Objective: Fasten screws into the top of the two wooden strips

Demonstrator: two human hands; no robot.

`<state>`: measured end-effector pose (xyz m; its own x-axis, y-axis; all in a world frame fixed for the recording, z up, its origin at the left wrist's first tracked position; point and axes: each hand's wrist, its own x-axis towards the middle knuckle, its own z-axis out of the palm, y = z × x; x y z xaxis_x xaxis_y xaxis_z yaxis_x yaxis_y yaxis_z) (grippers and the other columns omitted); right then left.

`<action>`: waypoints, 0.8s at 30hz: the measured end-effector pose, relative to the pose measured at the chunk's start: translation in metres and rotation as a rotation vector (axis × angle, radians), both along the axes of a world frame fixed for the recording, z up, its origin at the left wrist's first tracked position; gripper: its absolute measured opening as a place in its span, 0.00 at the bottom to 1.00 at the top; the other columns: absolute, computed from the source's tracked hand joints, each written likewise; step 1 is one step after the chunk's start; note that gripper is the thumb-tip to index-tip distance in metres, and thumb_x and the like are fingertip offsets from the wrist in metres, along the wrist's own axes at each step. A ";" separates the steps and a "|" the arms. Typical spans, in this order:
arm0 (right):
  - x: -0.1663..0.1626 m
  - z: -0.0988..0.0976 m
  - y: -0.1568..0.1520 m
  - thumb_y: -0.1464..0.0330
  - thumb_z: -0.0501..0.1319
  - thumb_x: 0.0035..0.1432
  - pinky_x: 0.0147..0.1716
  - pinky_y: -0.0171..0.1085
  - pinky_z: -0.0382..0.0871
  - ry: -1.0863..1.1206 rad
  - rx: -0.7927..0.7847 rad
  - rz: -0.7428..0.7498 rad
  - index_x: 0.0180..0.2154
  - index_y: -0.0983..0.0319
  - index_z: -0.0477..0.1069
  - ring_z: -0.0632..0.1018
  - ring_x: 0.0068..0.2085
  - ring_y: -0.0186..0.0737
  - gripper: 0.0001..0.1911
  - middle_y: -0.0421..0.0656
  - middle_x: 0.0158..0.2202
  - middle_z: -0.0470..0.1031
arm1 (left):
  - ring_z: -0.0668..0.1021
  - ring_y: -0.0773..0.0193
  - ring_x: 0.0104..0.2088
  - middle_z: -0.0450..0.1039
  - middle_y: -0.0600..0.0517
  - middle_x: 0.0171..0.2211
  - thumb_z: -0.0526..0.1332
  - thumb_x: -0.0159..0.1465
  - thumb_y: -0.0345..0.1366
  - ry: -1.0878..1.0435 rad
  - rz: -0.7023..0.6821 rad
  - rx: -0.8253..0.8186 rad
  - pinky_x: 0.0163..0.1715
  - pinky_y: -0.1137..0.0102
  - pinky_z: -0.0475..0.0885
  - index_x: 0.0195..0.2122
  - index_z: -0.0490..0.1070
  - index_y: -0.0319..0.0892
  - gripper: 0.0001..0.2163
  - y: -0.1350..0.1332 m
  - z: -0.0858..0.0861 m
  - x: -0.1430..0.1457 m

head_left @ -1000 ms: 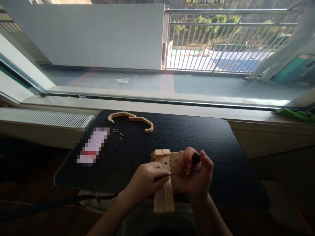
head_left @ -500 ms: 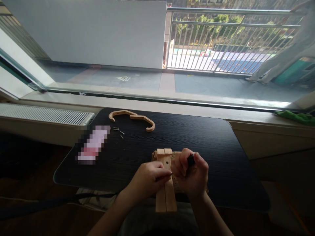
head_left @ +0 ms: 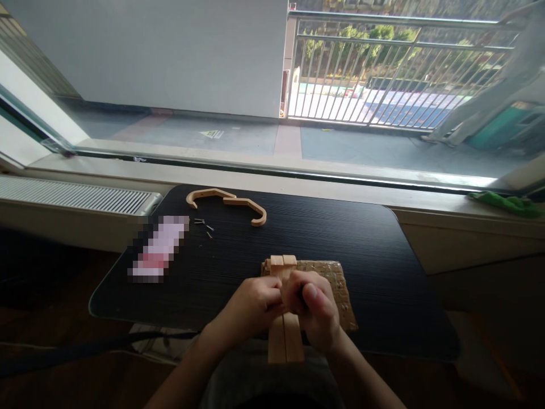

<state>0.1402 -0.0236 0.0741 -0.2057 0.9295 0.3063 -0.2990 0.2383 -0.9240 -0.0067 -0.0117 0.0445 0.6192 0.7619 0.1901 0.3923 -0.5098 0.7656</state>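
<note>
Two light wooden strips point(head_left: 285, 341) lie side by side on a cork board point(head_left: 336, 284) at the near edge of the black table point(head_left: 383, 250). My left hand point(head_left: 251, 307) is pinched closed against the left side of the strips; what it holds is too small to name. My right hand point(head_left: 313, 307) is closed in a fist over the strips, right beside the left hand, around a dark-handled tool that is mostly hidden.
Two curved wooden pieces point(head_left: 227, 203) lie at the table's far left, with several small screws point(head_left: 204, 226) near them and a blurred pink-white packet point(head_left: 159, 250) to the left. A radiator point(head_left: 76, 199) and a window sill lie beyond; a green cloth point(head_left: 506, 203) sits at right.
My right hand has come down and leftward onto the strips, meeting the left hand; the tool's dark handle is now hidden and more of the cork board shows.
</note>
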 end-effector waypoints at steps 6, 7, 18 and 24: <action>-0.002 0.004 0.004 0.52 0.50 0.65 0.22 0.36 0.53 -0.051 0.011 0.034 0.18 0.59 0.57 0.59 0.19 0.32 0.26 0.36 0.16 0.55 | 0.79 0.65 0.31 0.78 0.51 0.30 0.57 0.70 0.37 -0.042 0.005 0.045 0.32 0.73 0.71 0.29 0.76 0.39 0.14 0.000 0.005 0.001; -0.002 0.004 0.004 0.52 0.50 0.65 0.22 0.36 0.53 -0.054 0.011 0.041 0.18 0.59 0.56 0.58 0.19 0.32 0.26 0.36 0.16 0.55 | 0.78 0.65 0.31 0.78 0.51 0.30 0.57 0.70 0.36 -0.053 0.007 0.055 0.31 0.73 0.70 0.28 0.75 0.39 0.15 0.001 0.005 0.001; -0.003 0.008 0.005 0.54 0.50 0.65 0.21 0.35 0.51 -0.089 0.060 0.052 0.18 0.59 0.56 0.57 0.20 0.32 0.26 0.35 0.17 0.53 | 0.76 0.68 0.27 0.77 0.52 0.28 0.56 0.70 0.36 -0.118 0.009 0.125 0.29 0.75 0.69 0.26 0.74 0.38 0.16 0.002 0.002 0.001; -0.003 0.011 0.005 0.55 0.49 0.65 0.22 0.35 0.53 -0.120 0.083 0.059 0.19 0.59 0.57 0.57 0.19 0.31 0.25 0.35 0.17 0.53 | 0.77 0.68 0.28 0.78 0.51 0.29 0.56 0.70 0.37 -0.112 0.011 0.150 0.29 0.75 0.70 0.27 0.75 0.38 0.16 0.002 -0.002 0.000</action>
